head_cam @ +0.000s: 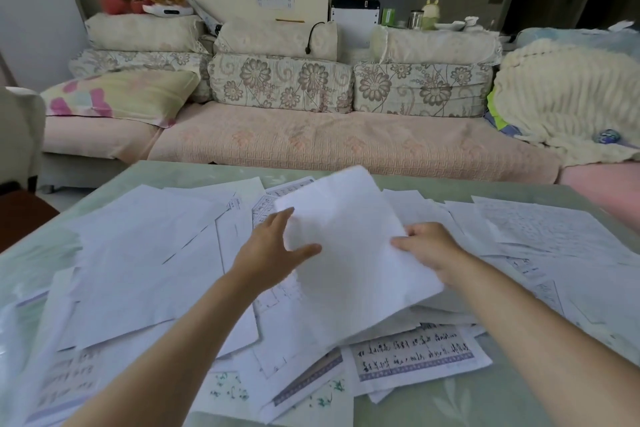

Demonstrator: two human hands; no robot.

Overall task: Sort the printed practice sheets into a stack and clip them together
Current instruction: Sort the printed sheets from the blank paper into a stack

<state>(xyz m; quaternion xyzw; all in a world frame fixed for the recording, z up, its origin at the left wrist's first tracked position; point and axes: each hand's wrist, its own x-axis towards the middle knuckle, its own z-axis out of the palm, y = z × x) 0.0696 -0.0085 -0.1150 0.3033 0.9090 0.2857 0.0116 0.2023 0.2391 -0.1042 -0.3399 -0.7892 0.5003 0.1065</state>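
Several printed practice sheets lie scattered and overlapping across a pale green table. I hold a small stack of white sheets, blank side up, tilted above the pile at the table's middle. My left hand grips the stack's left edge, thumb on top. My right hand pinches its right edge. A sheet with handwritten characters and a purple border lies just under the held stack, near me. No clip is visible.
A sofa with floral cushions runs along the table's far side, a cream blanket at its right end. A dark wooden seat stands to the left of the table. Loose sheets reach the table's left and right edges.
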